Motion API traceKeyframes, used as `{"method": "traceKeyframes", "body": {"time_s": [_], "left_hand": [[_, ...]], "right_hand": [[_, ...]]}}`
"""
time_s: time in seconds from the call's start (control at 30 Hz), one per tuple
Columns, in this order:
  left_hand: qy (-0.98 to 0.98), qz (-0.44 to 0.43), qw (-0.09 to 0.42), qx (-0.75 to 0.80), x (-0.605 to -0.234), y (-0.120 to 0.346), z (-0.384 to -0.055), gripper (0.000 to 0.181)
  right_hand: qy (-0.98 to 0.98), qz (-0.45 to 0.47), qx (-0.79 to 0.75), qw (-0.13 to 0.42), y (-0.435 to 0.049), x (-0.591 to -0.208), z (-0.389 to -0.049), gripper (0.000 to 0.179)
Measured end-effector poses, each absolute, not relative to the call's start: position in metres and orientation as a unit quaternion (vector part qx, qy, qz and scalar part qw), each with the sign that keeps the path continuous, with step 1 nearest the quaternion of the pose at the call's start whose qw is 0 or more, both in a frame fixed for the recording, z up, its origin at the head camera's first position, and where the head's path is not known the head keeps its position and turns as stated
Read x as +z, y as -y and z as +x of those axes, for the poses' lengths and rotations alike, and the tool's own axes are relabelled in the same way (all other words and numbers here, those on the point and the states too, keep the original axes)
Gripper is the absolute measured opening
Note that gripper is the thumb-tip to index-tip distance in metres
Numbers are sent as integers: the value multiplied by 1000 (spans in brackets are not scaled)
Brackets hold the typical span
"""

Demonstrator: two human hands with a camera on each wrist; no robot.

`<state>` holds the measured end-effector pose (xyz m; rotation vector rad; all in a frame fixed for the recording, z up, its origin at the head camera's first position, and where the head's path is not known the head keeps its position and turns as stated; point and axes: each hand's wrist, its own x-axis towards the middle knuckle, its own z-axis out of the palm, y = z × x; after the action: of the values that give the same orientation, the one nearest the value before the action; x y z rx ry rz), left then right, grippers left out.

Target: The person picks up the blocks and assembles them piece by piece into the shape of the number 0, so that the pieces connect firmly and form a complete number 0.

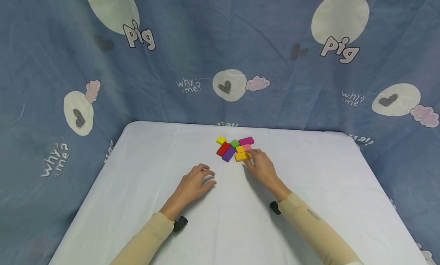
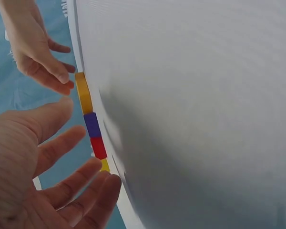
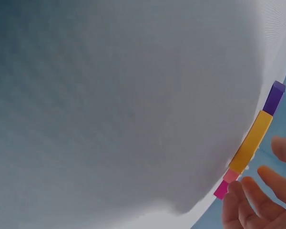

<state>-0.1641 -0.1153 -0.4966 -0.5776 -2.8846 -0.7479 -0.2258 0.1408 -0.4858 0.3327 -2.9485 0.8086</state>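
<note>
Several coloured blocks lie in a close cluster near the table's far edge. At its front right is a long orange block [image 1: 241,157], with a small orange block [image 1: 240,149] and a pink block [image 1: 247,146] behind it. My right hand [image 1: 262,168] is over the right end of the long orange block, thumb and fingers spread apart in the right wrist view. A purple block [image 1: 228,154] and a red block [image 1: 223,148] lie side by side to the left. My left hand [image 1: 193,183] hovers nearer me, left of the cluster, fingers loosely bent and holding nothing.
A yellow block [image 1: 221,140], a green block [image 1: 234,143] and a magenta block [image 1: 246,141] form the back of the cluster. A white cloth covers the table [image 1: 165,154]. Behind it hangs a blue printed curtain [image 1: 192,47].
</note>
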Motion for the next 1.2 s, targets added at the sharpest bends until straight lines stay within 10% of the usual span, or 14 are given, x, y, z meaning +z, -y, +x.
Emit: {"method": "traceKeyframes", "body": {"time_s": [1.2], "left_hand": [[959,-183,13,-214,-496,118,-172,33]], "right_hand": [[976,182,120,9,-140,-484,-226,33]]}}
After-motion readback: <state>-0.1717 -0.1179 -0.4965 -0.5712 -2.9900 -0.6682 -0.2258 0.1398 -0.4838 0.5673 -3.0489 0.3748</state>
